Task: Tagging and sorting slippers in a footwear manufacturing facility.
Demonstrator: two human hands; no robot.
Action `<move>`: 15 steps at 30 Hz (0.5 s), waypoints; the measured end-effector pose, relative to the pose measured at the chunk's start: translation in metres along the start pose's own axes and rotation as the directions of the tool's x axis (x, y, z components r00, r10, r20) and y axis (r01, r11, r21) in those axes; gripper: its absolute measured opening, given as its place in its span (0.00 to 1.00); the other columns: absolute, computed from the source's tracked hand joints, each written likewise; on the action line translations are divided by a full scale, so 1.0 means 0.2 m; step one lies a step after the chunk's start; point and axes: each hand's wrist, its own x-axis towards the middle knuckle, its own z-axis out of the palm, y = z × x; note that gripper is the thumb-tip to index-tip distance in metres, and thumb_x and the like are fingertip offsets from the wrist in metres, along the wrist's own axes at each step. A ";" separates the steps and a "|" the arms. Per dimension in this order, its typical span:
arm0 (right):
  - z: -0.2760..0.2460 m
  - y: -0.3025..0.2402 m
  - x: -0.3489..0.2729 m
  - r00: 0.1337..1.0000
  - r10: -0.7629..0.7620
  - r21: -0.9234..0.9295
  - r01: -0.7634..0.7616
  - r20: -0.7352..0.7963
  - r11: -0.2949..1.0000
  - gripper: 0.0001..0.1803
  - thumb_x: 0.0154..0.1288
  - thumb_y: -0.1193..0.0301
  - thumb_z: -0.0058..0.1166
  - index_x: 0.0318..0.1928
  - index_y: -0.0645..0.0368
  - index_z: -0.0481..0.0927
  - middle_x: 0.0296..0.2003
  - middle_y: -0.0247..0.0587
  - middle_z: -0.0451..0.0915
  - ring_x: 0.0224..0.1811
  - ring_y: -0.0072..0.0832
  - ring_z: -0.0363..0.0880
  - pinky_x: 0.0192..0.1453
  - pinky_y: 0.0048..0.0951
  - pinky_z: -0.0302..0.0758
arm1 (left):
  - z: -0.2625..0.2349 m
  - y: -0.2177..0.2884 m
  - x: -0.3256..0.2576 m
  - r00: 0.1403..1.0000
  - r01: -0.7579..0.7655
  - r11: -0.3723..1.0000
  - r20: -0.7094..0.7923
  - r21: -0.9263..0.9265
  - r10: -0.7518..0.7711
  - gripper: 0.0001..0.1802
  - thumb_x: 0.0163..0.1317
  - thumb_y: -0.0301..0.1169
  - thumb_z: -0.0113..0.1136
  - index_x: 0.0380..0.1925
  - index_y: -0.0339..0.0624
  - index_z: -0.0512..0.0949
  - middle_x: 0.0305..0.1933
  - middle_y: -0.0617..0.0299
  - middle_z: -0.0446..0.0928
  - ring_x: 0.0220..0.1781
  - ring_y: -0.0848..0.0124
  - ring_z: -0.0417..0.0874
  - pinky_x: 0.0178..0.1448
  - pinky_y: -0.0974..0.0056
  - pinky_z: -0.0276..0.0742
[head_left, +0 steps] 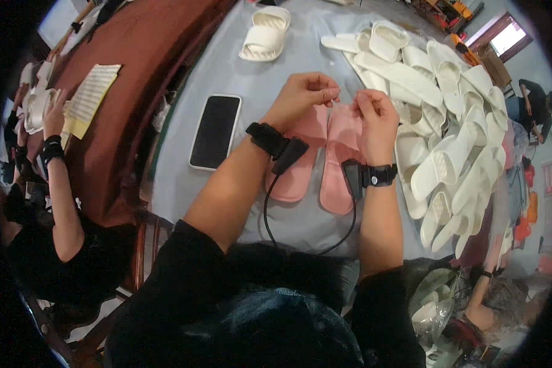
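Note:
A pair of pink slippers lies side by side before me, toes away: the left slipper [291, 184] and the right slipper [335, 190]. Over the left slipper's toe end is my left hand [305, 95], fingers curled, thumb and forefinger pinched together. My right hand [375, 116] hovers by the right slipper's strap, its fingertips also pinched and facing the left ones across a small gap. Whatever the fingertips hold, if anything, is too small to make out. Black bands with a cable circle both wrists.
White slippers [435, 122] are heaped on the right of the grey-covered table [178, 190]. A white pair [265, 37] stands at the far side, and a phone [216, 132] lies left. Another person [61, 233] handles a white slipper beside papers [95, 95] on a brown table.

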 end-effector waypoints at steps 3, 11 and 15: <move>0.01 0.05 -0.01 1.000 0.022 0.132 -0.023 0.015 0.991 0.06 0.65 0.76 0.59 0.41 0.66 0.81 0.31 0.36 0.81 0.31 0.22 0.79 0.36 0.22 0.75 | 0.00 -0.02 -0.02 1.000 0.001 0.998 -0.006 0.060 -0.001 0.08 0.62 0.29 0.65 0.37 0.36 0.81 0.34 0.63 0.82 0.36 0.76 0.78 0.43 0.71 0.73; 0.02 0.11 -0.02 0.997 0.070 0.267 -0.078 0.041 0.960 0.07 0.66 0.77 0.58 0.42 0.66 0.81 0.31 0.40 0.83 0.31 0.24 0.80 0.37 0.24 0.76 | 0.03 -0.03 -0.07 0.999 -0.032 0.972 0.000 0.231 0.033 0.07 0.61 0.29 0.65 0.35 0.36 0.83 0.32 0.67 0.80 0.35 0.78 0.77 0.43 0.71 0.74; 0.00 0.09 -0.02 0.998 0.047 0.239 -0.053 0.032 0.970 0.06 0.65 0.76 0.59 0.41 0.65 0.83 0.31 0.38 0.83 0.31 0.23 0.79 0.38 0.24 0.75 | 0.05 -0.04 -0.04 0.998 -0.056 0.971 0.002 0.232 0.057 0.08 0.61 0.30 0.64 0.35 0.36 0.83 0.32 0.67 0.81 0.35 0.78 0.77 0.42 0.70 0.74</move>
